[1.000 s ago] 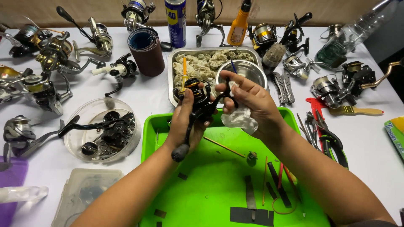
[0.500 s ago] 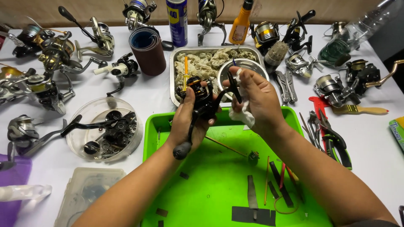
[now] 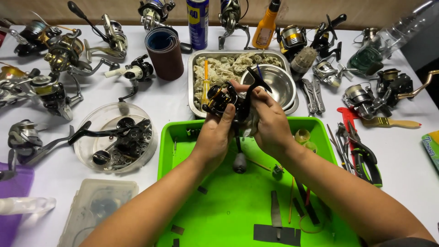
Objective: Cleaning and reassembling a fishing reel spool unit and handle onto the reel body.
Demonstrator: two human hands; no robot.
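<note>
Left hand [image 3: 215, 137] grips a black fishing reel [image 3: 224, 100] over the green tray [image 3: 173, 151] while right hand [image 3: 270, 121] fingers pinch a cloth at its three o'clock side (steady support seems wise).

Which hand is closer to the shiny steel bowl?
The right hand. It sits just in front of the steel bowl, nearly at its rim, while the left hand grips the black reel farther off.

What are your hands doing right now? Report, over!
Left hand gripping black spinning reel above green tray. Right hand on reel's far side, pressing a pale cloth to it. Nothing in the way.
</note>
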